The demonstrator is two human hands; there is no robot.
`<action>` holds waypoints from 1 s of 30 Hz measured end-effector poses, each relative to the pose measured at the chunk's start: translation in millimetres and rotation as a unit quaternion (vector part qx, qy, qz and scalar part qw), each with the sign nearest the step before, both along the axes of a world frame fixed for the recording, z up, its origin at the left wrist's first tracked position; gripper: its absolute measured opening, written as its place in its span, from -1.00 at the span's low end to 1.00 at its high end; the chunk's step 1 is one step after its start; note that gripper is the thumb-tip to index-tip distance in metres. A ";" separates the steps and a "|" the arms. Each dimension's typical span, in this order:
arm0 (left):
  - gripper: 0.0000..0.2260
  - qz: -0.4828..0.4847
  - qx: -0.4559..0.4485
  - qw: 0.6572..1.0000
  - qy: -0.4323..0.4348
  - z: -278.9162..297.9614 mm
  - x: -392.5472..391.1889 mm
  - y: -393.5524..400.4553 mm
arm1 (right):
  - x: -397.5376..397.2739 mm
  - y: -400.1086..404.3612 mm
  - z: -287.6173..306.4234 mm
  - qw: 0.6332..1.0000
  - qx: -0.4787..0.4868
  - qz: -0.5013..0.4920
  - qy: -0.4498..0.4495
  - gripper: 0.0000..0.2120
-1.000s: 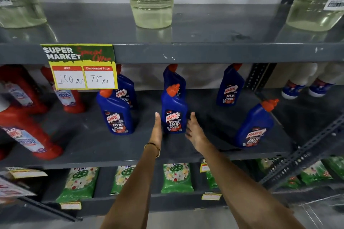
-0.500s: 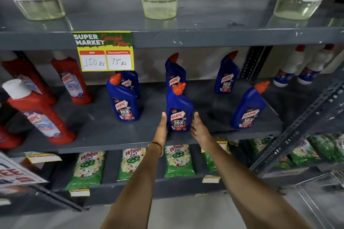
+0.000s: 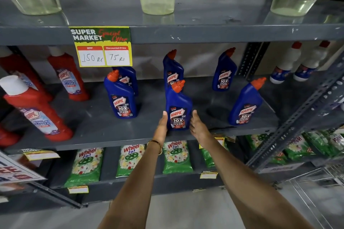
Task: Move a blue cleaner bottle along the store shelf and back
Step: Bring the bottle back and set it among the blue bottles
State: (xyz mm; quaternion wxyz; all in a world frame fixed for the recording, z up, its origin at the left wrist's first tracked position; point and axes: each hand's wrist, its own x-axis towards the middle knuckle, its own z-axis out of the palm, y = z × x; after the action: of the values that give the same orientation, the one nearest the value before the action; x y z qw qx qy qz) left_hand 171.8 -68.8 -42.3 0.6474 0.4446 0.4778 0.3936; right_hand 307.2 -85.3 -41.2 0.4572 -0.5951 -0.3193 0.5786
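A blue Harpic cleaner bottle (image 3: 178, 109) with an orange cap stands upright near the front edge of the grey middle shelf (image 3: 104, 132). My left hand (image 3: 162, 126) is stretched out flat with its edge against the bottle's lower left side. My right hand (image 3: 197, 126) sits at the bottle's lower right side, thumb up beside the label. Neither hand wraps around the bottle. Whether the right fingers touch it is hard to tell.
Several other blue Harpic bottles stand around: one front left (image 3: 121, 98), one directly behind (image 3: 172, 68), one front right (image 3: 245, 104). Red cleaner bottles (image 3: 37, 113) stand at the left. A price sign (image 3: 102, 46) hangs from the upper shelf. Green Wheel packets (image 3: 176, 156) lie below.
Both hands have closed in slightly on the bottle's sides. The view has shifted downward and back, showing more of the lower shelf. The bottle stands in the same spot.
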 end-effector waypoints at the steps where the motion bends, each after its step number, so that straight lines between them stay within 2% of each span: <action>1: -0.42 0.000 -0.005 1.000 0.006 -0.9 -0.2 -0.3 | -0.3 1.2 -0.5 1.000 -0.008 0.001 -0.007 -0.34; 7: -0.47 -0.002 -0.012 1.000 0.004 3.7 0.1 -1.6 | -3.3 5.8 -0.5 0.999 -0.039 0.002 -0.018 -0.27; 14: -0.50 -0.006 -0.022 1.000 0.002 5.0 3.0 0.6 | 7.1 4.4 0.8 0.995 -0.032 -0.029 -0.093 -0.22; 16: -0.50 -0.004 -0.016 1.000 0.005 4.5 3.6 0.2 | 5.0 6.1 0.0 0.995 -0.034 -0.031 -0.086 -0.24; 19: -0.50 -0.015 -0.002 1.000 0.020 5.7 3.3 -0.1 | -3.7 6.4 0.3 0.999 -0.023 -0.032 -0.031 -0.31; 21: -0.44 -0.012 -0.004 0.999 0.033 6.7 0.1 -0.7 | -8.6 3.8 0.6 0.998 -0.013 -0.060 -0.029 -0.34; 25: -0.32 0.043 -0.037 0.998 0.040 -0.5 -20.0 -3.1 | -13.4 -5.8 2.3 0.986 -0.020 -0.135 -0.093 -0.34; 30: -0.36 0.089 -0.039 0.995 0.012 -1.8 -69.8 4.5 | -33.9 -14.6 3.9 0.967 -0.006 -0.226 -0.116 -0.41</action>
State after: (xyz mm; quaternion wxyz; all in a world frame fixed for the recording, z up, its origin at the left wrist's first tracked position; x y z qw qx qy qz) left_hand 101.9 -64.2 -44.1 0.6211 0.3796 0.5377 0.4255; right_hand 273.3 -99.9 -37.3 0.5320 -0.7177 -0.2244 0.3892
